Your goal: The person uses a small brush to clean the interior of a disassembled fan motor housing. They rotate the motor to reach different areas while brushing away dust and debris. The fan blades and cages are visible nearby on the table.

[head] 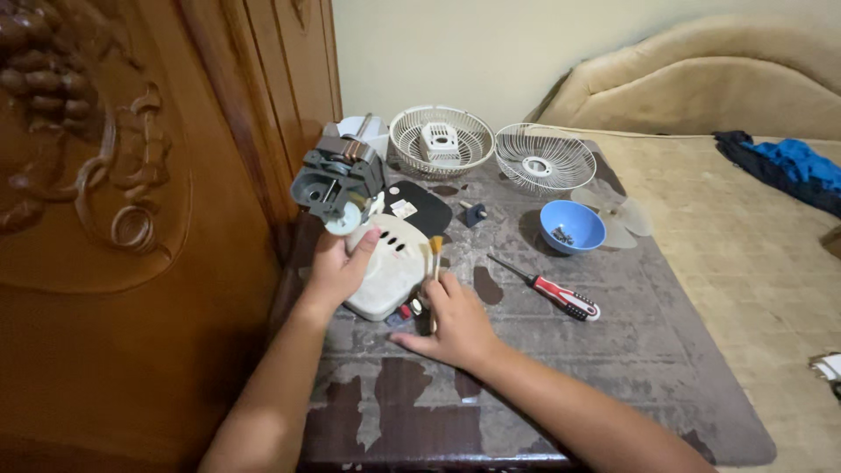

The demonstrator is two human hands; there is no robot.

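From the head view, a blue bowl point(572, 226) right of centre on the worn desk point(631, 350) holds a few small metal screws point(561, 235) — behind it, at the top of the frame, two white wire fan guards point(441, 140) sit side by side. At centre-left the left hand point(337, 267) is clamped on the edge of a white fan base point(385, 267) that carries a grey motor point(337, 180) at its upper end. The right hand point(455, 320), palm down on the desk, pinches a small brush point(434, 258) whose bristles point up beside the base — a red-handled screwdriver point(552, 289) lies just to its right.
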